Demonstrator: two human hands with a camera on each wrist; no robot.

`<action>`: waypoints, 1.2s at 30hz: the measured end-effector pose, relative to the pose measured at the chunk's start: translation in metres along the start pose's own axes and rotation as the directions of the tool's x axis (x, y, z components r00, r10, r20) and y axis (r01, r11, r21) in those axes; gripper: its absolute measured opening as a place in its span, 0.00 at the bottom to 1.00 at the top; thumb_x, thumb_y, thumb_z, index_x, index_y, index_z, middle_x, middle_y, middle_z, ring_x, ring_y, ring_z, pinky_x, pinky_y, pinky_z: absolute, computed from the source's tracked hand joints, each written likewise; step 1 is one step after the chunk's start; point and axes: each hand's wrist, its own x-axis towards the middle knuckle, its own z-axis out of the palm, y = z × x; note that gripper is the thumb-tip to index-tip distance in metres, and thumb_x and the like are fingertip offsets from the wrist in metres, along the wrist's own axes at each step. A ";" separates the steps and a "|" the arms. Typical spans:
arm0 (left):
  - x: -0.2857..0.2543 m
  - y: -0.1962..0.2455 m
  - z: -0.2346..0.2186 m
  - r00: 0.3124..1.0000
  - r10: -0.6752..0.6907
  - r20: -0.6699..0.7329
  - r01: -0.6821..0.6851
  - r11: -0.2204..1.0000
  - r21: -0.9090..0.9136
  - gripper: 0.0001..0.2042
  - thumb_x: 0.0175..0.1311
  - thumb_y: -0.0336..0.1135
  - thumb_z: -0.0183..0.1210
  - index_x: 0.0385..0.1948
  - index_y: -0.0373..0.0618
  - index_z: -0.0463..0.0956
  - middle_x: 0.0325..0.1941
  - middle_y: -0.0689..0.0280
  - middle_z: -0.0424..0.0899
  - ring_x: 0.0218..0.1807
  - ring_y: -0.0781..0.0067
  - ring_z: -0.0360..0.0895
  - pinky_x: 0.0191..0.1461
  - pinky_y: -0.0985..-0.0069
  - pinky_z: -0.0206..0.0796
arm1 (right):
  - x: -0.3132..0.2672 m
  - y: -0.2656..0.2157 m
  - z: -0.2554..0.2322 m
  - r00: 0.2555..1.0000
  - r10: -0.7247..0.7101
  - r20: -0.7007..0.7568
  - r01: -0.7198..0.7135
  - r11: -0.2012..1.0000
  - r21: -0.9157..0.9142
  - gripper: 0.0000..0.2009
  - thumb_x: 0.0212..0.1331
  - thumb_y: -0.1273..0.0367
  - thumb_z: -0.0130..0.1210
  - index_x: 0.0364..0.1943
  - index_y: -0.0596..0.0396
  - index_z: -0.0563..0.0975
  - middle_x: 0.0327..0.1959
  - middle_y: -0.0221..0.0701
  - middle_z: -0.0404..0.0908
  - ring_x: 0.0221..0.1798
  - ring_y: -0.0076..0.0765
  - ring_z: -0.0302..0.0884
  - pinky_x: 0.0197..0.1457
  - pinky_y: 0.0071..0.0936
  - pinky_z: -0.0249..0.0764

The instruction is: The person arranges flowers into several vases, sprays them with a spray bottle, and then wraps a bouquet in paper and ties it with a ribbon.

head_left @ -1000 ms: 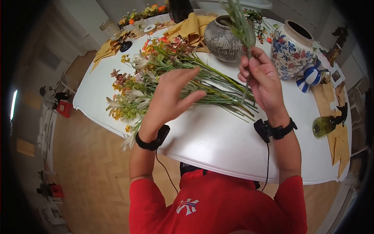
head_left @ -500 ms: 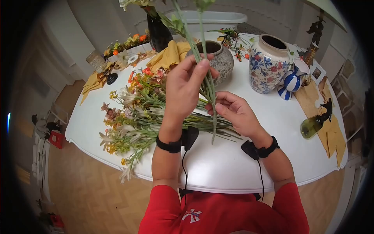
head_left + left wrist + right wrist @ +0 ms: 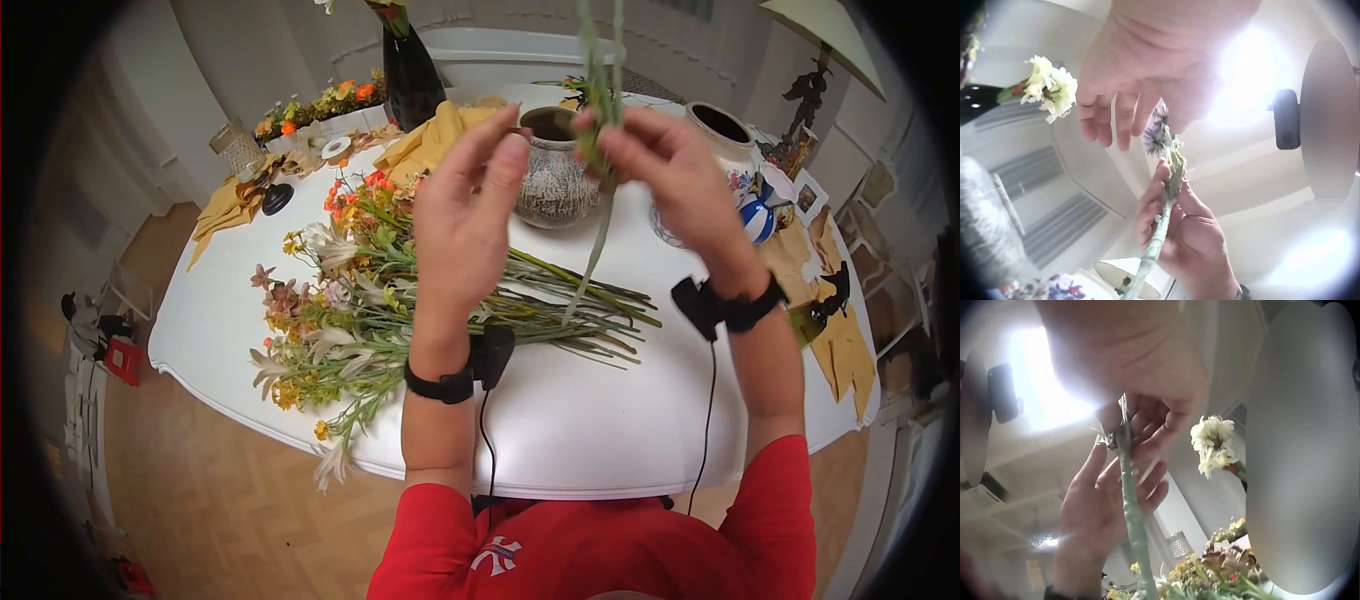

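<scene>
My right hand (image 3: 685,180) pinches a green flower stem (image 3: 600,235) partway up, holding it upright in front of the grey textured vase (image 3: 555,190). Its lower end hangs over the cut ends of the flower pile. Purple blossoms (image 3: 1157,135) top this stem in the left wrist view. To the left, my left hand (image 3: 462,225) is raised with loosely bent fingers and nothing between them, a short way from the stem. Beneath it, a pile of artificial flowers (image 3: 335,340) lies on the white table (image 3: 600,430), blossoms leftward and stems rightward.
Behind my right hand stands a floral-painted vase (image 3: 722,122), partly hidden, near a blue-and-white striped vase (image 3: 757,222). A black vase (image 3: 412,80) with flowers is at the back. Yellow cloth (image 3: 435,140), a candle stand (image 3: 277,198) and a spray bottle (image 3: 825,310) lie around.
My left hand, which gripped the stems half a second ago, has let go of them. My right hand has moved up from the lower stem and holds it higher, farther right.
</scene>
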 end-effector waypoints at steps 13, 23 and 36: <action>0.009 0.009 -0.042 0.977 0.125 -0.174 -0.088 0.974 0.207 0.17 0.79 0.42 0.56 0.51 0.36 0.85 0.38 0.65 0.88 0.41 0.78 0.80 0.52 0.75 0.73 | 0.165 0.000 -0.090 0.912 -0.251 -0.325 0.191 0.960 -0.206 0.12 0.76 0.60 0.56 0.42 0.54 0.82 0.33 0.24 0.83 0.35 0.19 0.81 0.40 0.22 0.80; 0.009 0.006 -0.038 0.983 0.088 -0.163 -0.050 0.974 0.222 0.16 0.77 0.41 0.59 0.50 0.35 0.84 0.36 0.66 0.87 0.39 0.81 0.80 0.46 0.80 0.73 | 0.178 0.160 -0.084 0.878 -0.221 -0.424 0.000 0.887 -0.462 0.25 0.63 0.57 0.67 0.58 0.58 0.78 0.38 0.35 0.85 0.36 0.34 0.86 0.41 0.32 0.83; 0.013 -0.005 -0.038 0.993 0.055 -0.102 -0.022 0.952 0.305 0.16 0.78 0.40 0.59 0.51 0.34 0.84 0.34 0.67 0.86 0.37 0.82 0.78 0.46 0.81 0.70 | 0.154 0.184 -0.063 0.917 0.103 -0.385 -0.310 0.793 -0.525 0.21 0.55 0.59 0.71 0.52 0.49 0.85 0.40 0.31 0.87 0.44 0.37 0.86 0.51 0.33 0.78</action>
